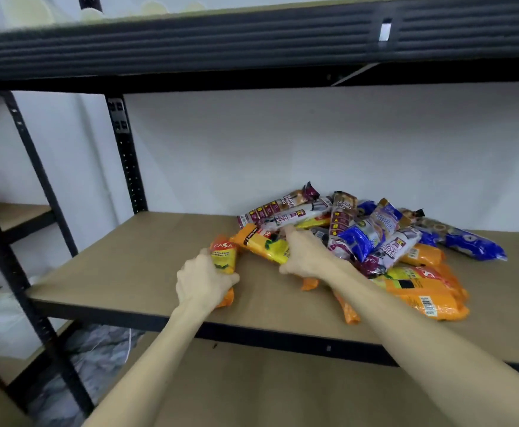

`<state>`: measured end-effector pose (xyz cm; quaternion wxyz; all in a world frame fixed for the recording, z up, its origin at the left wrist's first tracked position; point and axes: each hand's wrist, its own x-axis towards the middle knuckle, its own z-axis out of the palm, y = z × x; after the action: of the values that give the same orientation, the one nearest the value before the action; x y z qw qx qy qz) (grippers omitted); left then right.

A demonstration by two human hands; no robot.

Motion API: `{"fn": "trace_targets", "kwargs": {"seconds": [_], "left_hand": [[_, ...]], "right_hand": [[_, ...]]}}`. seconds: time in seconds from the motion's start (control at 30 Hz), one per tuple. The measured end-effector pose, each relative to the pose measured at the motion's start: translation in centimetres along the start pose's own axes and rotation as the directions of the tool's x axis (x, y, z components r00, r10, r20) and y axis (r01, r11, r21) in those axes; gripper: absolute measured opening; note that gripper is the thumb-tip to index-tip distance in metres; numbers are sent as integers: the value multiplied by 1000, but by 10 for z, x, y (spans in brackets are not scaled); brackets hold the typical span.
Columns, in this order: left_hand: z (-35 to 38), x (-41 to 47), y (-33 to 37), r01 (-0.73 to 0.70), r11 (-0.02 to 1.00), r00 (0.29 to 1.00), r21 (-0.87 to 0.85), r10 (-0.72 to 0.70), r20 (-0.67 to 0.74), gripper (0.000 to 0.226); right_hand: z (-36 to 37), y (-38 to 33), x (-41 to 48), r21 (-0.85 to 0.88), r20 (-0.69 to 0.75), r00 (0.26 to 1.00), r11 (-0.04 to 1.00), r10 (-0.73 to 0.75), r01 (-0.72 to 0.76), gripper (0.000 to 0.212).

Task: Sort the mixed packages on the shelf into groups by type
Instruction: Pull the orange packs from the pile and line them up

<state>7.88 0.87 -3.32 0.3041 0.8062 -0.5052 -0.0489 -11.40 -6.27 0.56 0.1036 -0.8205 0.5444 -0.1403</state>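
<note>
Orange packet sits gripped in the left hand on the shelf; the right hand closes around another orange-yellow packet at the pile.

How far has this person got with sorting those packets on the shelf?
Barely started. No separate groups show yet: the pile on the shelf is still a jumble of orange, purple and blue packets. In hand: the left hand grips one orange packet clear of the pile, and the right hand rests on a second orange packet at its edge. Nearly everything else still needs sorting.
</note>
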Motion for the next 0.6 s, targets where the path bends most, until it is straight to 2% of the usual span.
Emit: {"fn": "trace_targets", "kwargs": {"seconds": [0.07,0.17,0.23,0.3,0.47,0.6], "left_hand": [[-16,11,-31,5,1000,1000,-15,-6,-26,57],[-38,27,-76,12,999,998,-41,-15,-58,65],[-53,38,-101,26,999,997,-45,-29,-72,69],[-69,51,-126,40,999,997,-35,-43,-72,62],[-91,80,-176,77,996,991,-44,-81,-105,48],[-99,95,-196,59,998,992,-33,-62,-112,45]], "right_hand": [[-1,-11,10,-66,111,985,988,-135,143,86],[11,-46,35,-165,209,931,927,-300,336,61],[22,-78,52,-187,260,881,875,-395,448,55],[38,-112,66,-172,281,834,830,-475,531,54],[79,-178,90,-64,289,783,805,-551,590,65],[103,-207,109,-2,247,769,793,-590,609,59]]}}
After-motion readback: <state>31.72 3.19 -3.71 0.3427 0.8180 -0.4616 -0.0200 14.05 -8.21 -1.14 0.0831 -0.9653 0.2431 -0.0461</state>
